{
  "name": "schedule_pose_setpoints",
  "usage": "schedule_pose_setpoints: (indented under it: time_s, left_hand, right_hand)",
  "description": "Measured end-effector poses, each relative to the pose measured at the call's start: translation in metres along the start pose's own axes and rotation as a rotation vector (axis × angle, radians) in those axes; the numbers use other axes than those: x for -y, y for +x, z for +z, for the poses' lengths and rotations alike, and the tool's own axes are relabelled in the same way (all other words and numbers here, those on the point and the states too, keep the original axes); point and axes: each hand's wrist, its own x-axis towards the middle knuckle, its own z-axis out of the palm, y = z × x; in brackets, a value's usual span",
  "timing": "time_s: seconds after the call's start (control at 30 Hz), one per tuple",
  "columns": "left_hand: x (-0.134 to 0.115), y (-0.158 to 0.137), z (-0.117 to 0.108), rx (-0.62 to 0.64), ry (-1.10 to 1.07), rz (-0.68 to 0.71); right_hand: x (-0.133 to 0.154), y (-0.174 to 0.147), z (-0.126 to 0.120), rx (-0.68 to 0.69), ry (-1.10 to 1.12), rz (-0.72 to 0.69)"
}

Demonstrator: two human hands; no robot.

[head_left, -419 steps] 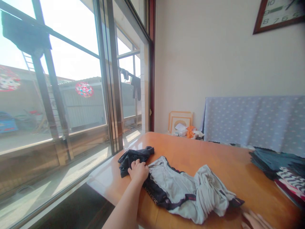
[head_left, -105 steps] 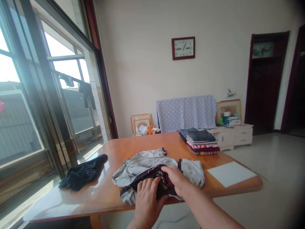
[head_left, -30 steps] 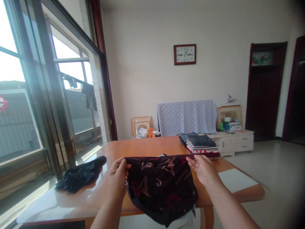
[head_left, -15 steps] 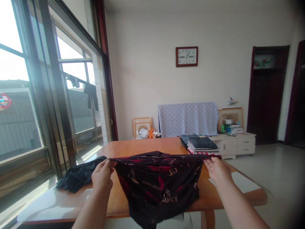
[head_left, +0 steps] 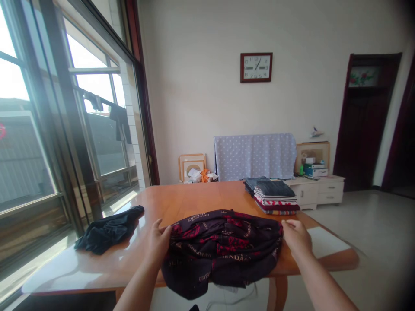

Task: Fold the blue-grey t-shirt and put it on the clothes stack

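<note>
A black garment (head_left: 223, 248) with red patches and pale lettering lies bunched across the near edge of the wooden table (head_left: 191, 196), its lower part hanging over. At its left end is my left hand (head_left: 158, 242), closed on the cloth with one finger lifted. My right hand (head_left: 296, 237) pinches the opposite corner between thumb and fingers. The garment's exact kind is unclear from its folds.
A crumpled dark cloth (head_left: 108, 231) lies on the table's left side. Folded clothes (head_left: 275, 196) are stacked at the back right. Beyond stand a white cabinet (head_left: 330, 192) and something under a dotted cloth (head_left: 254, 155). Windows line the left.
The garment, stretched taut between my hands before, has come down onto the table and slackened. My hands have moved closer together and lower, the left one shifting right.
</note>
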Motion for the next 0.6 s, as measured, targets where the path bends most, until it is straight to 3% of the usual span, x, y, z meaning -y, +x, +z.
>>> schedule_pose_setpoints:
  time_s: [0.1, 0.23, 0.3, 0.37, 0.5, 0.6]
  left_hand:
    - [-0.009, -0.029, 0.025, 0.09, 0.234, 0.288]
    - [-0.023, -0.062, 0.063, 0.334, 0.442, 0.504]
    - [-0.026, -0.073, 0.08, 0.372, 0.535, 0.519]
    - [-0.024, -0.078, 0.093, 0.378, 0.622, 0.498]
    - [-0.013, -0.078, 0.103, 0.379, 0.683, 0.421]
    - [-0.006, -0.067, 0.095, 0.276, 0.558, 0.386]
  right_hand:
    - [0.021, -0.022, 0.005, 0.026, -0.302, -0.17]
    - [0.055, -0.079, 0.03, 0.494, -0.227, -0.359]
    - [0.063, -0.107, 0.045, 0.688, -0.217, -0.394]
    - [0.064, -0.128, 0.056, 0.764, -0.304, -0.421]
    - [0.056, -0.142, 0.066, 0.748, -0.387, -0.456]
    - [0.051, -0.131, 0.062, 0.71, -0.314, -0.471]
